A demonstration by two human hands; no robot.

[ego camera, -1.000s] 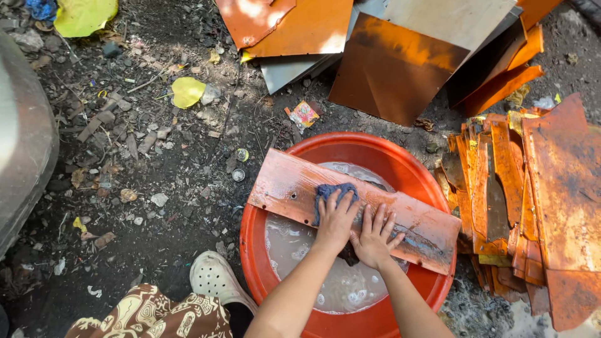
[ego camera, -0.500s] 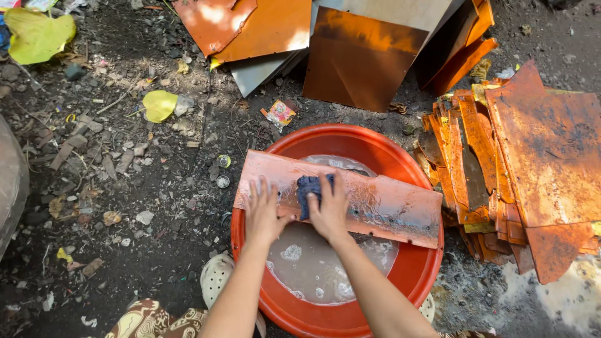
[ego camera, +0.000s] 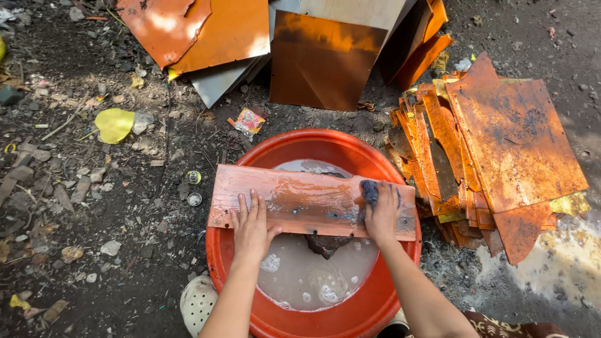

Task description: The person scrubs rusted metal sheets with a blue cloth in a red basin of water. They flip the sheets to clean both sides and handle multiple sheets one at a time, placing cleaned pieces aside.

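A wet, rust-orange metal sheet (ego camera: 300,199) lies across the rim of a red plastic basin (ego camera: 325,147) filled with murky, soapy water. My left hand (ego camera: 252,226) presses flat on the sheet's left part, fingers spread. Over at the sheet's right end, my right hand (ego camera: 382,216) holds a dark blue scrubbing pad (ego camera: 369,191) against the metal. A dark lump (ego camera: 327,244) shows in the water just under the sheet.
A stack of rusty orange sheets (ego camera: 501,150) lies on the ground to the right of the basin. More orange sheets (ego camera: 250,37) lean at the top. A yellow leaf (ego camera: 114,124), litter and stones dot the dirt at left. My white shoe (ego camera: 198,302) rests beside the basin.
My right hand with the pad has slid from the sheet's middle to its right end. My left hand has moved onto the sheet's left part. The view shifted slightly.
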